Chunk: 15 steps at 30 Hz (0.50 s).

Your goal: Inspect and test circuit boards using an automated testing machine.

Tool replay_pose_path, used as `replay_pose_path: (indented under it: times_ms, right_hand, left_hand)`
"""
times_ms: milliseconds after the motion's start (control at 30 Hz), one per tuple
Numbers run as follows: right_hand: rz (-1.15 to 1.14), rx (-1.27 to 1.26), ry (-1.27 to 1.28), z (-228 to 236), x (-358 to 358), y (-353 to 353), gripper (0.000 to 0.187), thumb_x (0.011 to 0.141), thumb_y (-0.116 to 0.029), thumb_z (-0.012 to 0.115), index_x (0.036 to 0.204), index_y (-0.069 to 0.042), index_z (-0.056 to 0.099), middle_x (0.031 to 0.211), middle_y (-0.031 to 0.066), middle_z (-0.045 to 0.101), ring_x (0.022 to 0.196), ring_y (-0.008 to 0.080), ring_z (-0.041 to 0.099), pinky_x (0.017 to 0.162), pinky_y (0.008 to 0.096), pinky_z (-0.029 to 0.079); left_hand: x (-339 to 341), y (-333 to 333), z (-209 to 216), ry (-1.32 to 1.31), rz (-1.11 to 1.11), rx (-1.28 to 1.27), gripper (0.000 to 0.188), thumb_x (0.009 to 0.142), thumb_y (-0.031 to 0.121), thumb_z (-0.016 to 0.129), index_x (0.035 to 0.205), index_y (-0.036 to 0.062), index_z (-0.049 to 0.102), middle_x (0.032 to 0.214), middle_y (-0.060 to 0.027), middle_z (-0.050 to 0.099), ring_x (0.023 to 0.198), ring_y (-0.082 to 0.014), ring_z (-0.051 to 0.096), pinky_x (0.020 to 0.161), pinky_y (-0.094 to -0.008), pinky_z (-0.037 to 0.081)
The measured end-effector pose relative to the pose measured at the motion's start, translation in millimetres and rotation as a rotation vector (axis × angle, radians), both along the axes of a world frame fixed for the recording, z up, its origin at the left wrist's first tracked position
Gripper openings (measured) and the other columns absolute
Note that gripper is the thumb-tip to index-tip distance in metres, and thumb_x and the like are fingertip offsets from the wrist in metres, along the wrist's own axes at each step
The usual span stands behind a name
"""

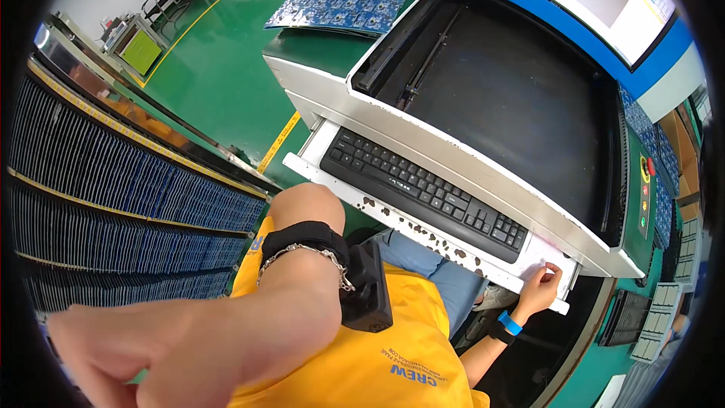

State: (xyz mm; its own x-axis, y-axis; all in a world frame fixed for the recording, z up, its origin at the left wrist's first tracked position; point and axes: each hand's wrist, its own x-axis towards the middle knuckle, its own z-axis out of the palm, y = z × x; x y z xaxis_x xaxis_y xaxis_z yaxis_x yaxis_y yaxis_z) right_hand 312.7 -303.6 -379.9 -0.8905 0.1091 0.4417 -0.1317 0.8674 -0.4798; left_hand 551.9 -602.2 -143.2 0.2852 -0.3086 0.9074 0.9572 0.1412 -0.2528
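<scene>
My left hand [143, 355] is raised close to the camera at the lower left, blurred, with its fingers bent and partly cut off by the rim. On that forearm sit a black strap, a chain bracelet and a black box-shaped device [368, 287]. My right hand [539, 292] is at the right end of a white pull-out tray [423, 240], its fingers curled and close together; whatever is between them is too small to make out. Beyond my hands on the tray lies a black keyboard [423, 193], touched by neither hand. The right wrist wears a blue and black band.
Behind the tray stands a machine with a dark, recessed bed [513, 91]. Blue circuit boards [340, 6] are stacked on its far left corner. Tall racks of boards [113, 181] fill the left side. A red button [650, 167] sits on the green right panel.
</scene>
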Motion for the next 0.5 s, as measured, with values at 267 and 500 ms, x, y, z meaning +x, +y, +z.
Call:
replay_pose_path:
  times_ms: [267,500]
  right_hand:
    - [0.02,-0.05,0.019,-0.6,-2.4,-0.7,0.006,0.082,-0.014,0.057,0.088,-0.012,0.059,0.056,0.0038,0.052,0.05,0.0198,0.051,0.048,0.0362,0.038]
    - [0.001,-0.084,0.006,0.2,0.4,0.6,0.004,0.08,-0.01,0.058,0.083,-0.009,0.06,0.055,0.0057,0.052,0.049,0.0209,0.05,0.048,0.036,0.038]
  left_hand:
    - [-54.2,-16.0,-52.6,-0.598,0.103,-0.273,0.015,0.081,0.015,0.067,0.09,0.0089,0.056,0.078,-0.0024,0.052,0.068,-0.0177,0.052,0.055,-0.0291,0.04]
    - [-85.6,14.3,-192.4,-1.303,0.602,-0.569,0.01,0.084,0.019,0.06,0.086,0.0089,0.059,0.076,-0.006,0.055,0.069,-0.0261,0.053,0.063,-0.0365,0.043]
